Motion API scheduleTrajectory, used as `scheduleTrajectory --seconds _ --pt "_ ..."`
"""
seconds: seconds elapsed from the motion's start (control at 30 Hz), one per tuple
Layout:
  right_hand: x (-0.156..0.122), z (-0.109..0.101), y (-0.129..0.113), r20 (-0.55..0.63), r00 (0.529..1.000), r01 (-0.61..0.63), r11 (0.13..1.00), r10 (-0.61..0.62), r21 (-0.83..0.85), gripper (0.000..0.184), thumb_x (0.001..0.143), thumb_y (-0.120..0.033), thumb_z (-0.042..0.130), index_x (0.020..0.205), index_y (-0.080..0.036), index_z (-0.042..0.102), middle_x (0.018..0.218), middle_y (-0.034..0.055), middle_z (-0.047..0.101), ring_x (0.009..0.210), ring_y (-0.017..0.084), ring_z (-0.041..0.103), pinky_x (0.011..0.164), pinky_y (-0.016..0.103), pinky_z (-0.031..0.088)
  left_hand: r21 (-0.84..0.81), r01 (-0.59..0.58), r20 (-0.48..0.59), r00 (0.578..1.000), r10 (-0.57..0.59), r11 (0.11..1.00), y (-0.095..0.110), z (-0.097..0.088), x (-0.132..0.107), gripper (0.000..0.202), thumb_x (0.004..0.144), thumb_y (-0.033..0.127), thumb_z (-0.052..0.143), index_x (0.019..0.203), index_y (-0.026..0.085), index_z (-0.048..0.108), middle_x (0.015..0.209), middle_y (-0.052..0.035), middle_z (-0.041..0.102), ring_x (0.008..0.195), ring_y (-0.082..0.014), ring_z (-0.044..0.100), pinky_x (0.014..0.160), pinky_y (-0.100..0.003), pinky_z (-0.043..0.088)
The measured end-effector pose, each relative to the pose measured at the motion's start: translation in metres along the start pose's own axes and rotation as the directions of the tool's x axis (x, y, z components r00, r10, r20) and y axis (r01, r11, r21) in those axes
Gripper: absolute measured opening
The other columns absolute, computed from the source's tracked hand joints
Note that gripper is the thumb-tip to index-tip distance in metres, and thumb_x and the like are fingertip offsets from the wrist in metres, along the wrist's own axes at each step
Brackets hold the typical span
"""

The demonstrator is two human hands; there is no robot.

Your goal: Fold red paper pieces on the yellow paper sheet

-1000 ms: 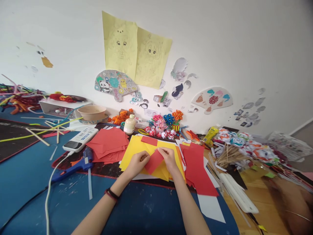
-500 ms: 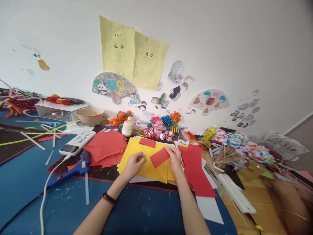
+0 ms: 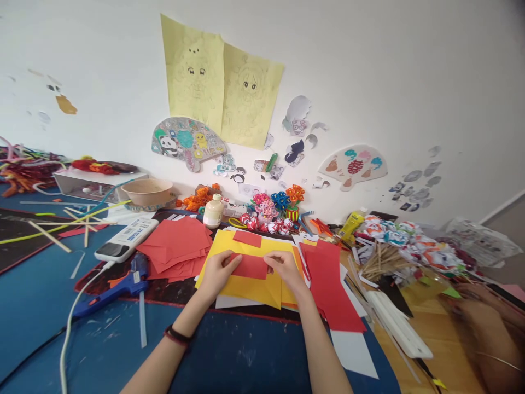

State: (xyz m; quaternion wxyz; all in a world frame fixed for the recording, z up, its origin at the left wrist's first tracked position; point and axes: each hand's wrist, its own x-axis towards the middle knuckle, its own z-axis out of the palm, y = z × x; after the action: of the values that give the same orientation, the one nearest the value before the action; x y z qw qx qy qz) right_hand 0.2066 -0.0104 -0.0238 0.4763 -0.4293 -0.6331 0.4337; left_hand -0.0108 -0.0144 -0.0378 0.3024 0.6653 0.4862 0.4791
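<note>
Spanning the gap between two bare hands, a red paper rectangle [image 3: 250, 266] is held over the yellow sheets [image 3: 258, 291]; the left hand [image 3: 217, 270] pinches its nine o'clock end, thumb on top, and the right hand [image 3: 286, 266] has thumb and curled fingers closed at its three o'clock end; what the fingertips do underneath is hidden. Half a second ago the right hand alone carried it, slanted from eight towards two, with the left hand off it; now both ends are held and the slant is levelled, which, I judge, leaves the work in hand steadier and better squared. Its long axis runs nearly nine to three, the right end dipping slightly towards four; whether it is folded I cannot tell. Just beyond it at twelve lies a smaller red slip [image 3: 247, 238], its long side running much the same way; the stack of red paper [image 3: 176, 243] sits between nine and ten, a cream-coloured bottle [image 3: 213, 213] at eleven, and a large red sheet [image 3: 334, 279] at three.
</note>
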Motion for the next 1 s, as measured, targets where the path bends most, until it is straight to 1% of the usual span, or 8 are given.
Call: scheduleTrajectory --seconds 0.23,0.37,0.47,0.6,0.7,0.83,0.9,1.0 --pt "0.000 -0.017 0.008 -0.164 0.985 -0.045 0.999 0.047 0.017 0.021 0.076 -0.036 0.068 0.073 -0.015 0.072 0.060 0.0040 0.062 0.052 0.013 0.054 0.048 0.024 0.038 -0.262 0.134 -0.115 0.979 -0.168 0.956 0.001 -0.006 0.001 0.046 0.078 0.051 0.058 0.058 0.019 0.032 0.055 0.0064 0.026 0.052 -0.0082 0.027 0.048 -0.022 0.019" --pt "-0.001 -0.003 0.001 0.024 0.998 -0.065 0.988 0.062 0.140 0.032 0.080 -0.044 0.065 0.093 -0.015 0.071 0.068 0.0052 0.063 0.055 0.015 0.054 0.052 0.027 0.041 -0.460 0.216 0.012 0.972 -0.237 0.861 0.006 0.000 -0.002 0.042 0.078 0.051 0.059 0.059 0.018 0.041 0.052 0.0063 0.035 0.048 -0.0077 0.032 0.046 -0.020 0.021" --pt "-0.005 0.012 -0.010 0.180 0.984 -0.060 0.970 0.018 0.233 0.055 0.075 -0.053 0.068 0.119 -0.019 0.062 0.083 0.0070 0.065 0.057 0.014 0.053 0.058 0.029 0.043 -0.564 0.268 0.079 0.959 -0.271 0.781 0.008 0.004 -0.004 0.038 0.076 0.050 0.062 0.063 0.016 0.049 0.053 0.0058 0.042 0.048 -0.0071 0.037 0.046 -0.019 0.024" --pt "-0.009 0.026 -0.023 0.236 0.971 -0.038 0.960 -0.030 0.277 0.088 0.062 -0.063 0.073 0.136 -0.023 0.046 0.101 0.0095 0.063 0.075 0.020 0.059 0.065 0.030 0.045 -0.644 0.309 0.131 0.946 -0.297 0.700 0.008 0.005 -0.004 0.036 0.073 0.049 0.067 0.077 0.014 0.057 0.060 0.0049 0.050 0.047 -0.0054 0.040 0.046 -0.018 0.029" --pt "-0.011 0.031 -0.026 0.219 0.976 -0.052 0.967 -0.004 0.249 0.081 0.065 -0.052 0.077 0.135 -0.026 0.046 0.111 0.0088 0.061 0.088 0.022 0.059 0.071 0.029 0.047 -0.650 0.337 0.164 0.937 -0.308 0.681 0.009 0.005 -0.005 0.039 0.070 0.050 0.068 0.083 0.014 0.059 0.064 0.0036 0.055 0.047 -0.0053 0.044 0.048 -0.019 0.033" --pt "-0.009 0.034 -0.023 0.126 0.992 -0.055 0.976 0.029 0.212 0.055 0.072 -0.043 0.073 0.120 -0.023 0.059 0.120 0.0093 0.058 0.095 0.023 0.058 0.073 0.029 0.049 -0.573 0.360 0.197 0.932 -0.303 0.736 0.010 0.007 -0.006 0.044 0.071 0.052 0.067 0.090 0.014 0.059 0.071 -0.0009 0.062 0.055 -0.0102 0.054 0.055 -0.024 0.042" --pt "-0.008 0.033 -0.021 0.107 0.994 -0.054 0.978 0.033 0.203 0.050 0.074 -0.043 0.072 0.117 -0.021 0.061 0.118 0.0095 0.060 0.094 0.022 0.059 0.072 0.029 0.050 -0.473 0.272 0.132 0.962 -0.238 0.838 0.011 0.007 -0.006 0.046 0.071 0.049 0.068 0.100 0.015 0.059 0.090 -0.0067 0.066 0.074 -0.0163 0.062 0.066 -0.028 0.047" --pt "-0.006 0.031 -0.018 0.123 0.992 -0.061 0.982 0.039 0.177 0.047 0.076 -0.041 0.070 0.118 -0.021 0.061 0.112 0.0088 0.063 0.090 0.021 0.061 0.072 0.028 0.049 -0.313 0.113 0.095 0.992 -0.087 0.943 0.014 0.007 -0.007 0.049 0.072 0.045 0.069 0.113 0.021 0.057 0.117 -0.0097 0.062 0.105 -0.0217 0.059 0.084 -0.033 0.046"
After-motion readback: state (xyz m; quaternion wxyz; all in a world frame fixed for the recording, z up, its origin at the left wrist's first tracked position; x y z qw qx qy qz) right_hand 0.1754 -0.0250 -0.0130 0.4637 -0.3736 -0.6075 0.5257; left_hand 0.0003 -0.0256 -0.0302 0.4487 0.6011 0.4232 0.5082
